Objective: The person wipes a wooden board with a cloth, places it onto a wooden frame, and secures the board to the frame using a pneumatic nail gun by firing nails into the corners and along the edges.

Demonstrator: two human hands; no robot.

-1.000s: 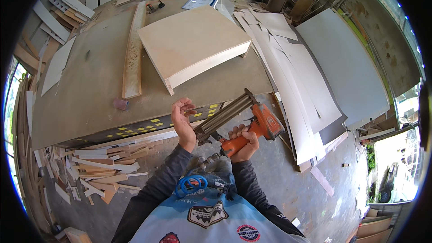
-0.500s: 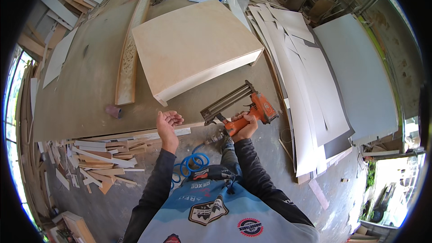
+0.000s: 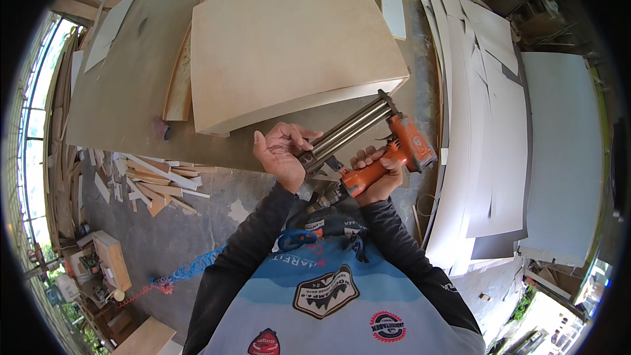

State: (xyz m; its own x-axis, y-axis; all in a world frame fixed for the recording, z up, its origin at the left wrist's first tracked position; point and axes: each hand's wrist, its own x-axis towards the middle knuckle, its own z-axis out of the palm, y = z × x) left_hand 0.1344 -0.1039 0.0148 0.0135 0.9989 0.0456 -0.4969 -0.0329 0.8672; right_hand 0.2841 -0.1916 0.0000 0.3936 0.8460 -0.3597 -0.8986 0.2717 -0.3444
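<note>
My right hand (image 3: 380,176) is wrapped round the handle of an orange pneumatic nail gun (image 3: 413,143), which I hold in front of me, over the table's near edge. Its long metal magazine slants up toward the far right. At the magazine's lower left end lies my left hand (image 3: 284,152), palm up with the fingers apart; the fingertips are at or against the rail, and contact is hard to tell. Just beyond both hands a pale plywood box (image 3: 296,39) rests on the brown worktable (image 3: 125,105).
A long narrow wooden strip (image 3: 179,85) lies left of the box, near a small purplish cup-like piece (image 3: 160,129). White sheets (image 3: 483,125) are stacked at right. Wood offcuts (image 3: 158,181) cover the floor at left, with a coiled blue hose (image 3: 190,268) nearer me.
My left hand has moved right to the end of the nail gun's magazine. The nail gun has shifted slightly right in my right hand. The view has moved closer to the box.
</note>
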